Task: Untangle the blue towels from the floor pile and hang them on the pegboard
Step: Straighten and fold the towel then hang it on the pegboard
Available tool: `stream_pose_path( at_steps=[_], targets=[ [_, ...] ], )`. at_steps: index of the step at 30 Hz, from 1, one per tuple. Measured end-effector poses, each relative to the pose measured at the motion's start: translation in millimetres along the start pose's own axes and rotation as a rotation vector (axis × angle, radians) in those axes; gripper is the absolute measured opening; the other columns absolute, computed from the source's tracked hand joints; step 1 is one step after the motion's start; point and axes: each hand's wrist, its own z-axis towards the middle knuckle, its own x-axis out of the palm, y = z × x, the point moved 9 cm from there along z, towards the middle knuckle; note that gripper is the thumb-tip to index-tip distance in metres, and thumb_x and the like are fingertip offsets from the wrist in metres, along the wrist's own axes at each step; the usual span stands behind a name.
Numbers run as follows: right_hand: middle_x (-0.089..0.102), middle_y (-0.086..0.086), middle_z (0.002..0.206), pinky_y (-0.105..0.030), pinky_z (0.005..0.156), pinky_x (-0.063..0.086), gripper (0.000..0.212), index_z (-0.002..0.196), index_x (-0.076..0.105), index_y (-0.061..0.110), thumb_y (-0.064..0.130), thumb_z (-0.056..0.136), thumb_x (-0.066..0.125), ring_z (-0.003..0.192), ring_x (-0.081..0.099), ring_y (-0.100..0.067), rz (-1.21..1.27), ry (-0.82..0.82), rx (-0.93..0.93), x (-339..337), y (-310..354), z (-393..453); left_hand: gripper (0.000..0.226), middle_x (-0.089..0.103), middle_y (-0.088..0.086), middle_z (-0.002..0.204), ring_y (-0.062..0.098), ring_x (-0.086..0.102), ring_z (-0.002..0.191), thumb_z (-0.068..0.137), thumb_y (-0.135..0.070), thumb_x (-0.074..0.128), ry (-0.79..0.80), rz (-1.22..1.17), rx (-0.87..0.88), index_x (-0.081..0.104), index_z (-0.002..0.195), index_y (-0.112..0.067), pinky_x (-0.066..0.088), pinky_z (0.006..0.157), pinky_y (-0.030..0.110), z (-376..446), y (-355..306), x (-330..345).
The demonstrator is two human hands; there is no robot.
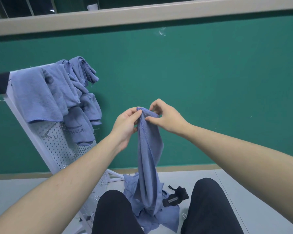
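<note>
Green wall (210,73), beige ledge (142,14) above, pale grey floor (243,191)

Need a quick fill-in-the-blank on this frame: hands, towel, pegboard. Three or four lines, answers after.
1. The left hand and right hand both pinch the top edge of one ____ towel.
2. The towel's lower end trails into the pile on the ____.
3. Several towels already hang on the white ____, which leans to the person's left.
4. The wall behind the hands is ____.

Missing words: blue; floor; pegboard; green
</note>
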Motion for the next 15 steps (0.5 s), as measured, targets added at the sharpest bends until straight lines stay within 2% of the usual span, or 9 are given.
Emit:
stream_pose_path(
  at_steps=[3,6,9,10,12,15],
  targets=[
    [0.064,0.012,0.078,-0.028,0.067,0.048,0.024,0.085,0.051,0.031,0.037,0.083,0.074,0.071,0.056,-0.01,-0.092,-0.026,-0.012,-6,2,-1,0.014,0.072,-0.005,0.091,0.01,0.064,0.075,0.103,-0.017,0.053,-0.012,-0.035,0.019,0.065,0.098,-0.022,0.051,0.07,0.025,2,-7,-4],
    [0.054,0.01,0.067,-0.029,0.06,0.038,0.033,0.075,0.053,0.02,0.04,0.083,0.078,0.061,0.044,-0.01,-0.113,0.065,0.005,-6,-7,-1,0.013,0.07,-0.007,0.092,0.012,0.062,0.078,0.102,-0.019,0.054,-0.043,0.013,0.045,0.064,0.097,-0.025,0.051,0.07,0.026,6,-12,-10],
    [0.044,0.005,0.064,-0.032,0.062,0.031,0.053,0.061,0.044,0.016,0.055,0.084,0.07,0.064,0.038,-0.017,-0.305,0.101,-0.084,-11,-8,0,0.013,0.069,-0.006,0.088,0.013,0.06,0.074,0.101,-0.02,0.056,-0.089,0.118,0.084,0.066,0.095,-0.027,0.049,0.068,0.026,8,-13,-19],
    [0.045,0.005,0.067,-0.032,0.065,0.03,0.057,0.059,0.044,0.016,0.062,0.084,0.064,0.069,0.039,-0.019,-0.422,0.091,-0.177,-14,-3,0,0.013,0.069,-0.006,0.086,0.013,0.058,0.072,0.101,-0.021,0.056,-0.093,0.154,0.092,0.066,0.094,-0.027,0.048,0.068,0.028,8,-12,-21],
    [0.051,0.008,0.08,-0.032,0.075,0.029,0.057,0.058,0.054,0.019,0.071,0.082,0.05,0.08,0.041,-0.018,-0.619,0.078,-0.347,-18,4,-4,0.014,0.07,-0.008,0.082,0.014,0.058,0.071,0.101,-0.021,0.056,-0.1,0.21,0.104,0.067,0.094,-0.027,0.048,0.068,0.03,8,-10,-24],
    [0.058,0.008,0.112,-0.036,0.093,0.03,0.054,0.066,0.065,0.025,0.073,0.083,0.046,0.106,0.045,-0.018,-0.719,0.127,-0.416,-27,4,-8,0.014,0.071,-0.011,0.08,0.01,0.06,0.069,0.102,-0.019,0.055,-0.136,0.229,0.108,0.066,0.095,-0.025,0.05,0.066,0.028,8,-8,-34]
  ],
)
